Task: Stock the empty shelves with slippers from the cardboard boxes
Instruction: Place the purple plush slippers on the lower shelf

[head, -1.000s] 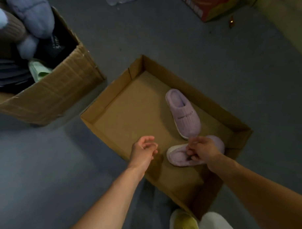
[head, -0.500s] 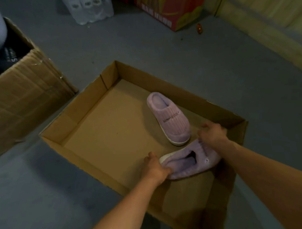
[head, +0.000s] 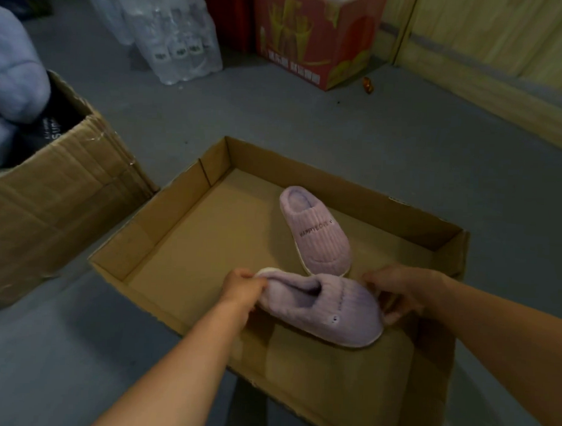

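Note:
A shallow open cardboard box [head: 164, 228] lies on the grey floor. Two lilac ribbed slippers are in it. One slipper [head: 317, 233] lies flat near the far wall, toe toward me. The nearer slipper [head: 327, 307] lies sideways at the box's near right. My left hand [head: 242, 288] pinches its heel rim. My right hand [head: 398, 290] grips its toe end, fingers curled behind it. I cannot tell whether the slipper rests on the box floor.
A taller cardboard box [head: 50, 204] at the left holds blue-grey fluffy slippers [head: 13, 85] and dark items. At the back stand wrapped packs of bottles [head: 174, 40] and a red printed carton [head: 314, 38]. A pale wooden wall [head: 501, 61] runs along the right.
My left hand reached over and took the near slipper's heel; my right hand shifted to its toe. The slipper turned upright. The view rose, showing more of the room's back.

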`<state>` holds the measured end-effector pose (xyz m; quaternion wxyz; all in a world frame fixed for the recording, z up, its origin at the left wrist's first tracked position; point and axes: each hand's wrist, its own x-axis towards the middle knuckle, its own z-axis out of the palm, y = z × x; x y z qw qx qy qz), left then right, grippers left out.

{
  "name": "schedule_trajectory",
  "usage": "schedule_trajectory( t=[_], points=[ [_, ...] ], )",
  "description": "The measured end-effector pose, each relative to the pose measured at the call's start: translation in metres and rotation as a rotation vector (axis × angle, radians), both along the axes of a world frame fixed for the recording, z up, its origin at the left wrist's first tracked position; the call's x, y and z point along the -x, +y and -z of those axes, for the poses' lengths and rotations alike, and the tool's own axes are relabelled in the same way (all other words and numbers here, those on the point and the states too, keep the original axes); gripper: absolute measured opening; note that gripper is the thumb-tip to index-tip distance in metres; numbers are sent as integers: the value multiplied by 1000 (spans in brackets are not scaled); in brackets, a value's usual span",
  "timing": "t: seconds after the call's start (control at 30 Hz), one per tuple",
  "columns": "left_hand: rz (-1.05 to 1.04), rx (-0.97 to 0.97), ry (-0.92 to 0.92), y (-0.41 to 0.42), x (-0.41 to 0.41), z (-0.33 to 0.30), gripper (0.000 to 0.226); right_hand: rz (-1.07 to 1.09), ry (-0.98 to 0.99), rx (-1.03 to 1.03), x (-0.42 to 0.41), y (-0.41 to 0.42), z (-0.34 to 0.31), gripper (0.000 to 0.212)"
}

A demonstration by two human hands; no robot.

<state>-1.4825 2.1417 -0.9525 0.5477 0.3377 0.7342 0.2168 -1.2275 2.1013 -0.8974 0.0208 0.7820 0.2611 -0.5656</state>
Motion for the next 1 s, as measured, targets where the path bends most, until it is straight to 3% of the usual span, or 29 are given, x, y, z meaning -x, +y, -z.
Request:
schedule_trajectory(
  t=[0.1, 0.17, 0.27, 0.37, 0.43, 0.53, 0.67, 0.9, 1.0],
  points=[
    [-414, -83, -365, 22, 20, -9, 40, 82, 308, 38, 22, -6, 6, 25],
    [-490, -122, -366, 22, 25, -11, 40, 196, 449, 2, 32, -3, 15, 24],
    [-454, -39, -299, 3, 18, -9, 44, 163, 237, -109, 39, 16, 19, 27],
    [-379, 128, -291, -23, 7, -3, 83, 209, -22, -338, 39, 38, 15, 30],
    [-300, 98, -239, -36, 0, 1, 110, 262, -45, -447, 42, 49, 12, 26],
    [-271, 78, -150, -45, -11, 4, 136, 235, 2, -486, 49, 60, 14, 60],
    [-331, 112, 13, -35, -15, 5, 115, 234, 78, -465, 57, 66, 15, 69],
    [-404, 108, -183, -23, -3, 6, 55, 229, 205, -411, 57, 71, 18, 63],
    [-412, 49, -223, -17, 11, 2, 53, 239, 329, -410, 59, 74, 24, 58]
  ],
)
